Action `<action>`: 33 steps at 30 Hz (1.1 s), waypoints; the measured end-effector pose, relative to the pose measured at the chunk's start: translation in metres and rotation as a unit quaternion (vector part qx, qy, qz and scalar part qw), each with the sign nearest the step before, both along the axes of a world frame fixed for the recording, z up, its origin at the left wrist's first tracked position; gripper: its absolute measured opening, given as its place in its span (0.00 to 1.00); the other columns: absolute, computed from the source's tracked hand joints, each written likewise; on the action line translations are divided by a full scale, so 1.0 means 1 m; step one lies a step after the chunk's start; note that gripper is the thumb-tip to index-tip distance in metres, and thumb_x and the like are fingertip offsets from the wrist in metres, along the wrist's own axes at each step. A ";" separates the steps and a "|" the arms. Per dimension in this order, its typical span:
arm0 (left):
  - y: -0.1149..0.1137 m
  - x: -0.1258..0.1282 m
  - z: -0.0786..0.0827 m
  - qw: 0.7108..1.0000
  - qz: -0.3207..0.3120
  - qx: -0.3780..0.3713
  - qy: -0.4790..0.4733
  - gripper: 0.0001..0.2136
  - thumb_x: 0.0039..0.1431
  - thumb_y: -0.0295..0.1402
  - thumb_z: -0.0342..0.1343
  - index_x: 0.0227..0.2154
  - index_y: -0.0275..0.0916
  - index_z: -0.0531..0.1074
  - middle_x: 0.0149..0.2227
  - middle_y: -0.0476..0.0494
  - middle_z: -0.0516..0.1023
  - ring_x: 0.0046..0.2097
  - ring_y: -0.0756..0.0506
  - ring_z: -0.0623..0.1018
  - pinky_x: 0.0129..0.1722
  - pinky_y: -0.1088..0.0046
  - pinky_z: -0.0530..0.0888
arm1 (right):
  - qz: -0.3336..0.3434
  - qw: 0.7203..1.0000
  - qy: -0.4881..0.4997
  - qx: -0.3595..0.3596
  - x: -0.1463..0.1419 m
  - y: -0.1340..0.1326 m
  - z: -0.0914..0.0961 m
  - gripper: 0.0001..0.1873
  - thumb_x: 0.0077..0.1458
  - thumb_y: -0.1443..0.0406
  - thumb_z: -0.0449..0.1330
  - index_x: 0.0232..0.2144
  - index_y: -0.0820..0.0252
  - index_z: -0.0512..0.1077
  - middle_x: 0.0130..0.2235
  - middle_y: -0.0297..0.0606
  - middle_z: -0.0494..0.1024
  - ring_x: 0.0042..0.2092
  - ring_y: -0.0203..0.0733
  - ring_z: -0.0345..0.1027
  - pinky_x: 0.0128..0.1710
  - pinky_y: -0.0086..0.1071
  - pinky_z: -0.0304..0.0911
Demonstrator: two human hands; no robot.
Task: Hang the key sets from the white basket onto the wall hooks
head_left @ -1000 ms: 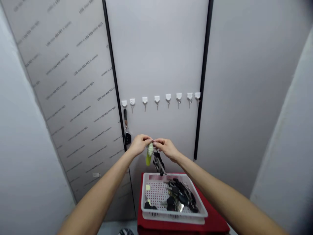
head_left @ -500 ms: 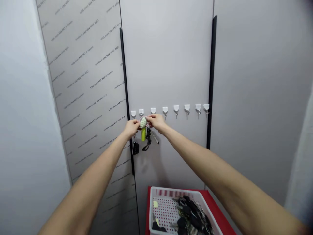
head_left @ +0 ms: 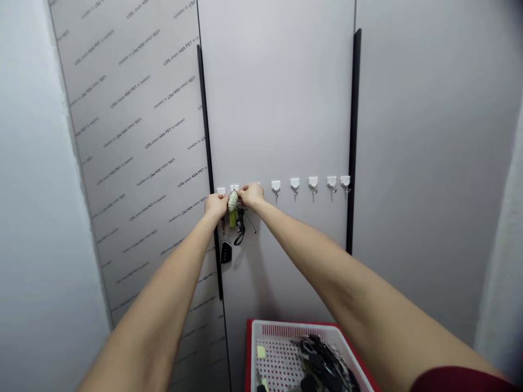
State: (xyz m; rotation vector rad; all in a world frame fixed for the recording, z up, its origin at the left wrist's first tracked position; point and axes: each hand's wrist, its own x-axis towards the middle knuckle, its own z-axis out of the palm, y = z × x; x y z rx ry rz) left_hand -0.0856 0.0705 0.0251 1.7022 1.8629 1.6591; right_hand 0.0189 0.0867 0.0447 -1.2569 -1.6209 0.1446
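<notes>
Wears a dark red sleeve point(head_left: 457, 379) with a curved edge on the right arm point(head_left: 347, 277); shows left forearm point(head_left: 163, 299), left hand point(head_left: 214, 207) and right hand point(head_left: 251, 195) bare.

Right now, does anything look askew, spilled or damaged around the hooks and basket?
One oddity: the rightmost white-backed metal hook sits closer to its neighbour than the middle hooks do, right by the long black strip. Nothing visible looks spilled or damaged.

I stand in a narrow nook before closet doors point(head_left: 281, 109), in a home or an office; I cannot tell which. Long black handles point(head_left: 355, 136) run down them, and print point(head_left: 159, 140) covers the left one. A wall point(head_left: 32, 190) closes in at left. Hooks point(head_left: 295, 183) line the middle door; a basket point(head_left: 298, 326) of keys point(head_left: 322, 362) sits near.
</notes>
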 end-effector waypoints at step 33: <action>-0.109 0.123 -0.272 0.890 -0.298 -0.219 0.267 0.10 0.40 0.29 0.48 0.30 0.38 0.67 0.32 0.45 0.70 0.33 0.49 0.68 0.32 0.75 0.63 | 0.145 0.883 -0.373 -0.247 0.172 -0.126 -0.262 0.13 0.36 0.69 0.51 0.29 0.61 0.69 0.29 0.37 0.72 0.31 0.36 0.63 0.29 0.25 0.54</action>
